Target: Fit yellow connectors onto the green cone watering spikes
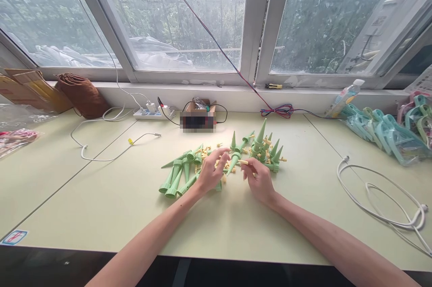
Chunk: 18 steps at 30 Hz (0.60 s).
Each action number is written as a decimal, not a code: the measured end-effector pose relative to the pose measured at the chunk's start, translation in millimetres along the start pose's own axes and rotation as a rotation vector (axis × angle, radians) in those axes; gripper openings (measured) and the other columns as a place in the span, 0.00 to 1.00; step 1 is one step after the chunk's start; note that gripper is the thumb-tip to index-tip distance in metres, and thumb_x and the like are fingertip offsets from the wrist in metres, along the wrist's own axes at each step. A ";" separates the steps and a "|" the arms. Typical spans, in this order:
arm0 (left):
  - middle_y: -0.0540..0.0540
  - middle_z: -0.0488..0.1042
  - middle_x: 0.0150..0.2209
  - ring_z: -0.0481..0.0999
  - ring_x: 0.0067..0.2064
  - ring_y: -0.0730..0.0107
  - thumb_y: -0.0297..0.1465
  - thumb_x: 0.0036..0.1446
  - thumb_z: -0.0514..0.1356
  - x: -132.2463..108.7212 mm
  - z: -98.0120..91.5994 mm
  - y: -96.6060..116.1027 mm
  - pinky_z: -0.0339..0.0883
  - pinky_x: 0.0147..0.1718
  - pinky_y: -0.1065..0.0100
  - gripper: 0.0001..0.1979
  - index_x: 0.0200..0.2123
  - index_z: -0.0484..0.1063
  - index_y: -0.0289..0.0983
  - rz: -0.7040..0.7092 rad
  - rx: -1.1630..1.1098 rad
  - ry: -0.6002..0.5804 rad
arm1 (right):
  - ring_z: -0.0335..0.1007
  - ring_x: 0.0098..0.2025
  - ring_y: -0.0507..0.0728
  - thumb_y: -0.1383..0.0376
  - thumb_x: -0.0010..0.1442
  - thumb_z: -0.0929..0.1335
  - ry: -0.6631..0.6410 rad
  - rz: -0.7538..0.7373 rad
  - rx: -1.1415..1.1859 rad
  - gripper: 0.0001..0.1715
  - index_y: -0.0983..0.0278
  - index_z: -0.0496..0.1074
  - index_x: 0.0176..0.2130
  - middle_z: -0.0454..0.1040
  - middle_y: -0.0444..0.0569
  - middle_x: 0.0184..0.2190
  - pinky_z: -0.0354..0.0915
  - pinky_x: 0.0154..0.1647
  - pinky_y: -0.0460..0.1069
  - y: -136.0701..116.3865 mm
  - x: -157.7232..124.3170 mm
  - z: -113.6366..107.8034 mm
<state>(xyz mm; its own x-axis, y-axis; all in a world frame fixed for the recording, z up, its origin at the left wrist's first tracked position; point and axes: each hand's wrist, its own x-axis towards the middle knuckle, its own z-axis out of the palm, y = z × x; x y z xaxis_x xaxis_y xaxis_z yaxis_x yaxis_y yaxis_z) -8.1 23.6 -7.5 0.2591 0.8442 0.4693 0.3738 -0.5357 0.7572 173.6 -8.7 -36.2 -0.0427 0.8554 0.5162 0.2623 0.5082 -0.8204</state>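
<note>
Green plastic plant-watering spikes and small yellow valve pieces lie in a loose pile on the table. My left hand has its thumb and fingers curled at the wide end of one green spike, which points down and to the left. My right hand pinches a small yellow valve piece between thumb and fingertips, its end close to the spike's collar. Whether the two parts touch cannot be made out. More spikes lie left of my left hand, and several stand upright beyond my right hand.
Behind the pile are a small box and a power strip. White cables lie left and right. Bagged teal clips and a bottle stand at the right, a brown bag at back left.
</note>
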 end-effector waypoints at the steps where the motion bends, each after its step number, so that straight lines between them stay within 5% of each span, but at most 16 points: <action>1: 0.44 0.78 0.38 0.77 0.38 0.66 0.39 0.69 0.50 -0.1 -0.5 -0.5 0.73 0.39 0.63 0.17 0.49 0.73 0.37 0.007 0.026 -0.026 | 0.65 0.23 0.51 0.61 0.69 0.63 -0.007 -0.010 -0.008 0.11 0.62 0.68 0.35 0.68 0.42 0.25 0.63 0.26 0.47 0.4 0.1 0.1; 8: 0.42 0.77 0.41 0.77 0.40 0.65 0.39 0.67 0.53 -0.7 -1.8 -6.1 0.72 0.40 0.64 0.17 0.51 0.71 0.36 0.056 0.003 -0.115 | 0.66 0.23 0.51 0.61 0.69 0.62 -0.033 -0.009 -0.009 0.12 0.62 0.69 0.34 0.69 0.44 0.26 0.63 0.26 0.47 3.2 0.4 0.6; 18: 0.45 0.76 0.39 0.75 0.34 0.70 0.35 0.63 0.60 -0.4 -2.6 -3.9 0.72 0.37 0.66 0.14 0.51 0.70 0.39 0.156 0.012 -0.076 | 0.65 0.23 0.52 0.59 0.68 0.64 -0.075 0.075 0.053 0.12 0.62 0.69 0.33 0.67 0.43 0.24 0.62 0.25 0.48 1.2 1.6 -0.4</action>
<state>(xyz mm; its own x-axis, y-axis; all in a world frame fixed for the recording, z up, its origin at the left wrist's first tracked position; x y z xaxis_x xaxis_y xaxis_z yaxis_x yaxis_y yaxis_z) -11.9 25.4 -9.4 0.3811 0.7469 0.5448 0.3340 -0.6607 0.6722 174.2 -6.8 -36.2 -0.0977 0.8953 0.4347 0.2159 0.4455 -0.8689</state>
